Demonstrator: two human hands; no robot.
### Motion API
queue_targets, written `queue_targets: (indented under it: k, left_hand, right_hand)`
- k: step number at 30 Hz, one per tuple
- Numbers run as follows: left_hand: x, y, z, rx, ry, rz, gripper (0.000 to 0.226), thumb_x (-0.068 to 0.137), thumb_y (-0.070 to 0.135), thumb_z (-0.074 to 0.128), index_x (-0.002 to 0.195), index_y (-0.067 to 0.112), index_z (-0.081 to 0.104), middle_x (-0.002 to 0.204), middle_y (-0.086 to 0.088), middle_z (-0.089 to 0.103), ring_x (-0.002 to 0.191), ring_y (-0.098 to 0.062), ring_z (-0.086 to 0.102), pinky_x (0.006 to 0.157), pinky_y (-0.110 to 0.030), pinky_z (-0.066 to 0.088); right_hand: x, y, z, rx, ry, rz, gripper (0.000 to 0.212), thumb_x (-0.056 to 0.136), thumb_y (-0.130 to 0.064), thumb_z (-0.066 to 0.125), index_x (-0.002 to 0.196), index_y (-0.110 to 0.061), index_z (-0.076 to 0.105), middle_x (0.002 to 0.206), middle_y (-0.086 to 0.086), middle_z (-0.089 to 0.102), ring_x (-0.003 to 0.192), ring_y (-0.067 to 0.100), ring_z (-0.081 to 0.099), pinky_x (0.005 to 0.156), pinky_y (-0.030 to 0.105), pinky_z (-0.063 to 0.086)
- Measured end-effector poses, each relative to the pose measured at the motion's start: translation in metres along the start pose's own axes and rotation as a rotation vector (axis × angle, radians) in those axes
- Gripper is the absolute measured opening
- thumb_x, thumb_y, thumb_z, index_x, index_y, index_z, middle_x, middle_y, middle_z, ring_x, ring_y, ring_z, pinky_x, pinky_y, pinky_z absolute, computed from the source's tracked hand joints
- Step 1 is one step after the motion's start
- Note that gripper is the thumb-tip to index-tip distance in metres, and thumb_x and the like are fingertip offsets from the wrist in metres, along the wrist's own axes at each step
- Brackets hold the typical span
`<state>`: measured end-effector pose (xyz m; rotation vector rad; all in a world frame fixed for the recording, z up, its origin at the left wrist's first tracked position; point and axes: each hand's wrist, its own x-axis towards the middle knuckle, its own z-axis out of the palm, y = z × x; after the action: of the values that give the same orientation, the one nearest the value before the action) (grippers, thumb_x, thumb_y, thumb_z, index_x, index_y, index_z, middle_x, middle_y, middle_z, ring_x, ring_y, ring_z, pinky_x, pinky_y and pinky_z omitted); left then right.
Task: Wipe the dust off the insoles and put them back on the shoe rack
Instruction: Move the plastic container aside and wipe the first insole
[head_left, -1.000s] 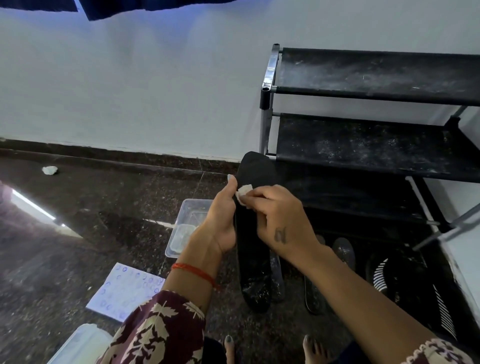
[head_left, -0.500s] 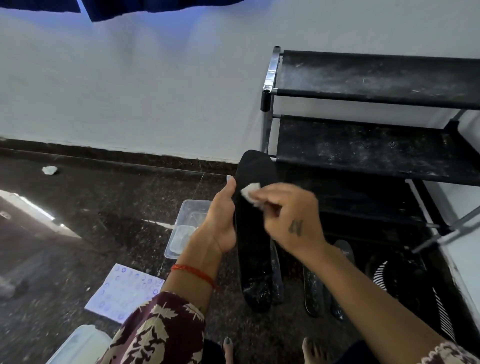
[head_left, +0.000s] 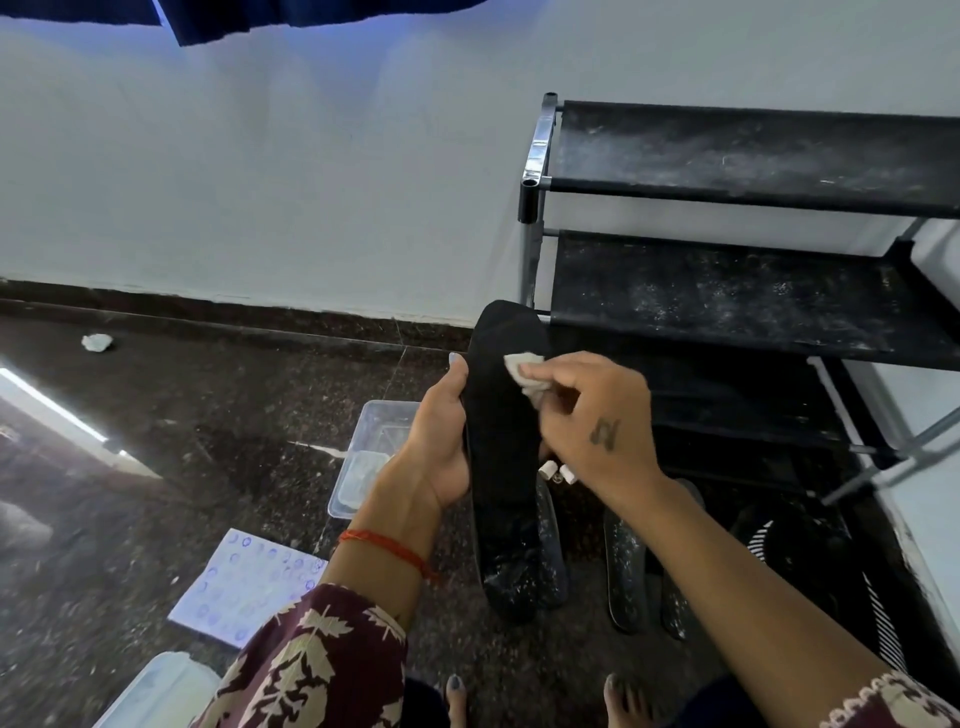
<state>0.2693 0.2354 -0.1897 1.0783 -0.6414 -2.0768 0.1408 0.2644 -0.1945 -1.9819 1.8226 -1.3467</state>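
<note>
At the centre of the frame the left hand (head_left: 439, 441) grips a long black insole (head_left: 501, 441) by its left edge, thumb up along the side, holding it upright above the floor (head_left: 208, 441). The right hand (head_left: 597, 421) pinches a small crumpled white wipe (head_left: 524, 371) between its fingertips and presses it on the insole's upper part. The shoe rack (head_left: 727, 291) stands at the right of the frame against the wall, its two black shelves speckled with dust. More dusty insoles (head_left: 623, 566) lie on the floor below the hands. Left of the left hand sits a clear plastic container (head_left: 374, 452); a printed sheet (head_left: 244, 587) lies at lower left.
</note>
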Motion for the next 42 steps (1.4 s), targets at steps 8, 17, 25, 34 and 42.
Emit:
queue_targets:
  k: [8, 17, 25, 34, 42]
  left_hand:
    - [0.004, -0.001, -0.004, -0.070, 0.069, 0.015, 0.062, 0.099, 0.053, 0.028, 0.105, 0.003, 0.065, 0.093, -0.014, 0.071, 0.082, -0.024, 0.069, 0.081, -0.033, 0.054]
    - [0.001, -0.002, 0.001, -0.032, 0.012, 0.001, 0.064, 0.100, 0.053, 0.021, 0.112, 0.007, 0.064, 0.091, -0.015, 0.073, 0.077, -0.026, 0.072, 0.064, -0.037, 0.058]
    - [0.003, -0.006, 0.003, 0.036, 0.045, 0.024, 0.061, 0.101, 0.049, 0.024, 0.096, 0.005, 0.065, 0.079, -0.010, 0.072, 0.074, -0.018, 0.070, 0.072, -0.028, 0.055]
    - [0.001, -0.004, 0.001, -0.003, -0.006, -0.030, 0.066, 0.098, 0.057, 0.023, 0.105, 0.006, 0.064, 0.092, -0.019, 0.072, 0.076, -0.032, 0.071, 0.065, -0.044, 0.060]
    - [0.006, -0.005, 0.000, 0.037, 0.040, 0.029, 0.063, 0.100, 0.051, 0.024, 0.094, 0.005, 0.066, 0.076, -0.010, 0.073, 0.068, -0.018, 0.071, 0.065, -0.027, 0.056]
  right_hand:
    - [-0.023, -0.023, 0.017, 0.062, -0.218, -0.031, 0.029, 0.071, -0.011, 0.055, 0.093, -0.015, 0.074, 0.077, 0.001, 0.068, 0.071, 0.016, 0.062, 0.063, 0.022, 0.049]
    - [-0.001, 0.005, -0.006, -0.200, -0.095, 0.073, 0.027, 0.075, 0.003, 0.061, 0.098, -0.007, 0.072, 0.087, 0.011, 0.067, 0.077, 0.024, 0.063, 0.070, 0.028, 0.051]
    - [-0.015, -0.008, 0.021, -0.149, -0.201, -0.160, 0.032, 0.089, -0.018, 0.044, 0.109, -0.007, 0.067, 0.088, 0.009, 0.060, 0.079, 0.024, 0.057, 0.064, 0.034, 0.052]
    - [0.005, 0.020, 0.006, -0.312, -0.092, 0.071, 0.019, 0.086, -0.001, 0.053, 0.094, -0.003, 0.070, 0.086, 0.009, 0.058, 0.079, 0.022, 0.054, 0.067, 0.028, 0.045]
    - [-0.011, -0.003, 0.016, -0.171, -0.193, -0.191, 0.035, 0.085, -0.017, 0.041, 0.100, -0.004, 0.070, 0.085, 0.008, 0.062, 0.077, 0.023, 0.058, 0.062, 0.027, 0.049]
